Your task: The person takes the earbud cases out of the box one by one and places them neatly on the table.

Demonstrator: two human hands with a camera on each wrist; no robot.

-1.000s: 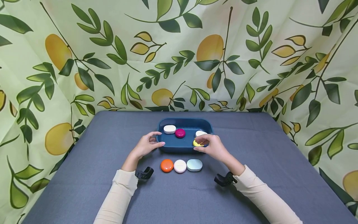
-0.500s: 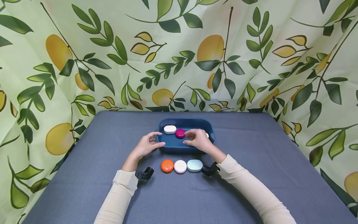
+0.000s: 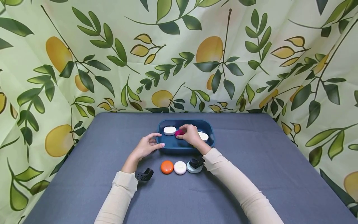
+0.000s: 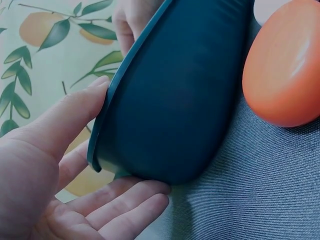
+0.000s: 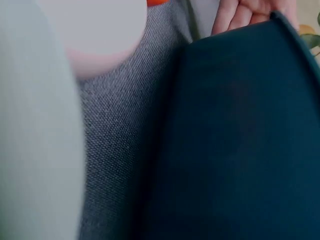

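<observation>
A dark blue tray [image 3: 173, 150] with raised walls stands upright on the table. My left hand [image 3: 146, 145] spans its near left corner; the thumb lies along the rim and straight, relaxed fingers [image 4: 131, 210] touch the end wall. Inside the tray, my right hand [image 3: 190, 134] pinches a round magenta soap-like disc [image 3: 178, 133] between thumb and fingertips, partly covering it. Left of the disc sits a white oval bar [image 3: 169, 130]; at the right end is another white oval piece [image 3: 203, 136]. A sliver of a yellow piece [image 3: 193, 145] shows under the right wrist.
In front of the tray lie an orange disc [image 3: 167, 167], a white disc [image 3: 180, 168] and a pale blue oval bar [image 3: 193, 170], in a row. The right wrist's black band overlaps the pale blue bar. Leaf-patterned cloth [image 3: 179, 77] hangs behind the table.
My right hand has moved left from the yellow piece at the tray's right end to the magenta disc and now pinches it. The left hand has stayed at the corner.
</observation>
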